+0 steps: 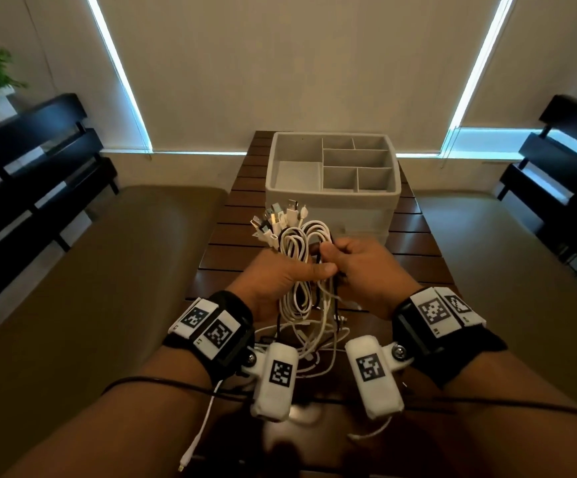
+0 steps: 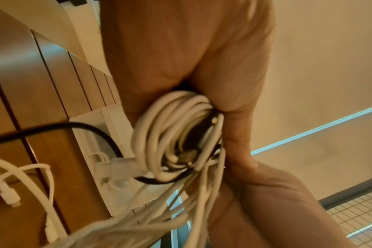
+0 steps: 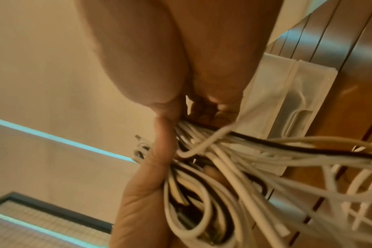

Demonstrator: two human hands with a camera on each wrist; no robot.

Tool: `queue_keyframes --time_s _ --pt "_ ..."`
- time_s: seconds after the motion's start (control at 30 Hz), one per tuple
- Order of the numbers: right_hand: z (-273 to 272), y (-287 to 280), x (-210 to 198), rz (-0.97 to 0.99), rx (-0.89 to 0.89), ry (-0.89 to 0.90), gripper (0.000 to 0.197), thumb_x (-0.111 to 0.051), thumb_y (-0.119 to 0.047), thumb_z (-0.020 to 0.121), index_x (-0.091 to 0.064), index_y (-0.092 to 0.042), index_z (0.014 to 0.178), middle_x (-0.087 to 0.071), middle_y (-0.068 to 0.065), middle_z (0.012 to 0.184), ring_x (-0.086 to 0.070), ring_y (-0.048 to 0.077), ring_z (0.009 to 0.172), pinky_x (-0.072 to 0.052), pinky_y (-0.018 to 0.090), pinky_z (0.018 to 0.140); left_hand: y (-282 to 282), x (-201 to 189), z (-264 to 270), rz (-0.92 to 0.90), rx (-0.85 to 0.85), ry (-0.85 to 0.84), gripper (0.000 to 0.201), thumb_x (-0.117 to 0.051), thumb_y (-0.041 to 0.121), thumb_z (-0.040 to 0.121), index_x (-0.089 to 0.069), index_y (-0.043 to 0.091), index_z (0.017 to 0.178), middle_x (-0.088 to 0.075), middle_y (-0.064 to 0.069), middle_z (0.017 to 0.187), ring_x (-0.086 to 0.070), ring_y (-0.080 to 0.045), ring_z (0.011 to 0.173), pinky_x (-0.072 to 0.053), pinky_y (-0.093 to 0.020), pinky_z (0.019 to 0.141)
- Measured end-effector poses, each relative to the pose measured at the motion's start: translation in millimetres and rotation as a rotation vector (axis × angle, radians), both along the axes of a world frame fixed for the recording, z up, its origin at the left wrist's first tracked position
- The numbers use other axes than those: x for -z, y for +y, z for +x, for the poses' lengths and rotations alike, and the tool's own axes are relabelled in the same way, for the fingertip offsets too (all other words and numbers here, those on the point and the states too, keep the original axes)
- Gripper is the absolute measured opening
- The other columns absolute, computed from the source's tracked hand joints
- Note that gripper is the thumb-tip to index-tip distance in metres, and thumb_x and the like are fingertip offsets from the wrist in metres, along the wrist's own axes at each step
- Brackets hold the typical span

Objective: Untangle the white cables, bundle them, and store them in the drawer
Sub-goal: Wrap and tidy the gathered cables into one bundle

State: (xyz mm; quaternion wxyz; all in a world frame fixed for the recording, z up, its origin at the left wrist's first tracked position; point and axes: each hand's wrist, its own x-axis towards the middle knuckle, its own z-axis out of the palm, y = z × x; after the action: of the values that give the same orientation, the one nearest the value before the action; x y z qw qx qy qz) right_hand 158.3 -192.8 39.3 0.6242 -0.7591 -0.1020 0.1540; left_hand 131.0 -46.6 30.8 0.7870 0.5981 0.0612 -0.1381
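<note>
A bundle of looped white cables (image 1: 299, 244) is held above the wooden table between both hands. My left hand (image 1: 290, 276) grips the loops from the left, thumb across them. My right hand (image 1: 356, 262) pinches the same bundle from the right. Several plug ends (image 1: 278, 215) fan out at the top. Loose tails (image 1: 311, 334) hang down onto the table. In the left wrist view the coils (image 2: 174, 132) sit under my left palm (image 2: 181, 50). The right wrist view shows strands (image 3: 223, 159) streaming from my right hand (image 3: 159, 67). The pale drawer front (image 3: 295, 117) lies just beyond.
A grey divided organiser tray (image 1: 331, 193) tops the white drawer unit (image 1: 366, 219) on the slatted table (image 1: 414, 243). Padded benches flank the table. A thin black cable (image 2: 53, 127) runs among the white ones. One white plug (image 2: 10, 196) lies on the tabletop.
</note>
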Motion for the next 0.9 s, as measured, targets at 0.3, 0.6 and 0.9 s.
queue_keyframes --time_s 0.3,0.6,0.9 --pt "-2.2 6.5 3.4 0.123 0.019 -0.048 0.018 -0.058 -0.019 0.093 -0.071 -0.011 0.083 -0.071 0.013 0.077 -0.067 0.024 0.071 -0.056 0.04 0.069 -11.2 5.6 -1.1 0.105 -0.125 -0.104 0.026 -0.066 -0.02 0.07 -0.071 -0.001 0.087 -0.074 -0.014 0.078 -0.071 -0.029 0.074 -0.057 -0.033 0.063" --pt "-7.2 14.6 21.4 0.141 -0.024 0.11 0.102 -0.04 -0.092 0.065 -0.033 -0.031 0.146 -0.033 -0.001 0.154 -0.027 0.017 0.144 -0.023 0.048 0.117 -26.2 10.6 2.5 0.096 -0.294 -0.084 0.013 -0.068 -0.01 0.074 -0.067 -0.011 0.087 -0.072 -0.021 0.08 -0.071 -0.03 0.074 -0.057 -0.035 0.064" --pt "-4.1 -7.9 33.3 -0.144 -0.317 -0.03 0.091 -0.057 -0.052 0.087 0.004 -0.034 0.152 -0.026 -0.018 0.148 -0.032 0.003 0.134 -0.03 0.029 0.112 -21.0 6.4 0.4 -0.034 -0.345 -0.019 0.01 -0.061 -0.011 0.075 -0.067 -0.004 0.077 -0.065 -0.013 0.063 -0.064 -0.023 0.054 -0.053 -0.028 0.051"
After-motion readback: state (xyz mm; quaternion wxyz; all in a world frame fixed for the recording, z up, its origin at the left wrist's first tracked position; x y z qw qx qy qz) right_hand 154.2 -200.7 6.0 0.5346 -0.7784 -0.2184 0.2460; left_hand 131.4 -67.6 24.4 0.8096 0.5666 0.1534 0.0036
